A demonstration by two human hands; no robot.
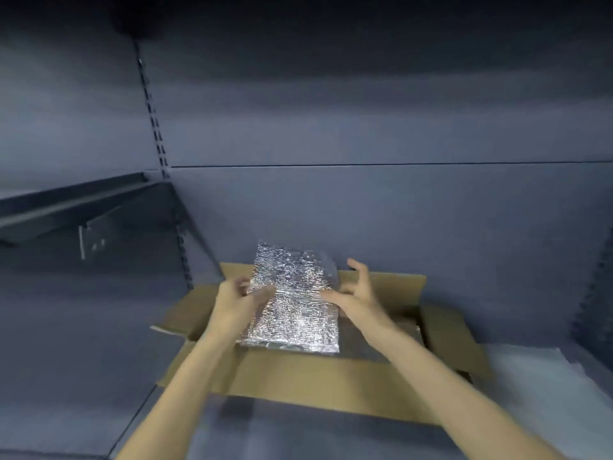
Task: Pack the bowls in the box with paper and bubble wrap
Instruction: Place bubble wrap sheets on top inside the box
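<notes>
An open cardboard box point(318, 381) stands on the grey shelf in front of me, its flaps spread outward. Over its opening I hold a silvery bubble-wrap sheet point(295, 303), flat and tilted toward me. My left hand point(237, 305) pinches the sheet's left edge between thumb and fingers. On the right edge rests the thumb of my right hand point(360, 295), whose fingers are spread apart behind the sheet. No bowl shows; the sheet and my arms hide most of the box's inside.
A pile of white paper point(544, 380) lies on the shelf right of the box. A dark metal shelf with a bracket point(83, 207) juts out at the left. The grey back wall stands right behind the box.
</notes>
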